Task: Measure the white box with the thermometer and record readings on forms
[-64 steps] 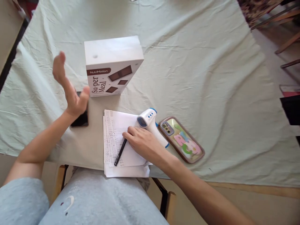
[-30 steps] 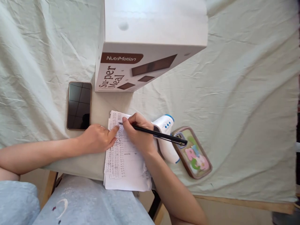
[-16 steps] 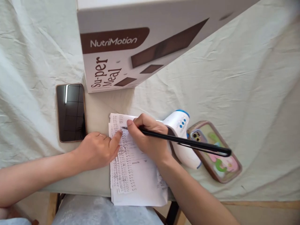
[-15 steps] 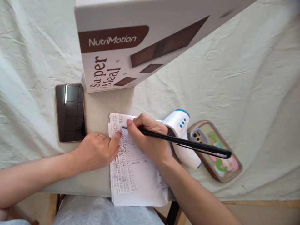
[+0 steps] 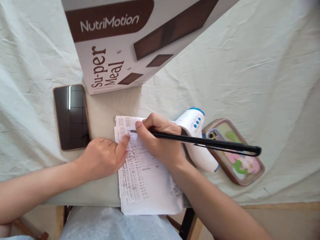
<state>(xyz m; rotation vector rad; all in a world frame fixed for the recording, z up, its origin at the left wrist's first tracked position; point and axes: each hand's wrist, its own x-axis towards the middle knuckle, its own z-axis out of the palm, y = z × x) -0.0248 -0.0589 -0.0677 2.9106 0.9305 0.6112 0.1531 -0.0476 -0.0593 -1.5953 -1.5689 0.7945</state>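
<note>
My right hand grips a black pen between thumb and fingers. The pen's tip touches or hovers just above a stack of white papers covered in small rows of handwriting; contact is hard to make out. My left hand rests at the papers' left edge, its index finger stretched out to a spot beside the pen tip and the other fingers curled. A ring circles one of its fingers. Below that fingertip, a hand-drawn oval marks part of the writing.
A tall white and brown box stands behind the papers. A dark-screened phone lies to the left. On the right are a white and blue device, partly behind my right hand, and a phone in a decorated case. A pale cloth covers the table.
The whole view has shifted slightly, with the table items higher in the picture. The pen's rear end has swung a little up and right, while its tip stays beside my left index finger.
</note>
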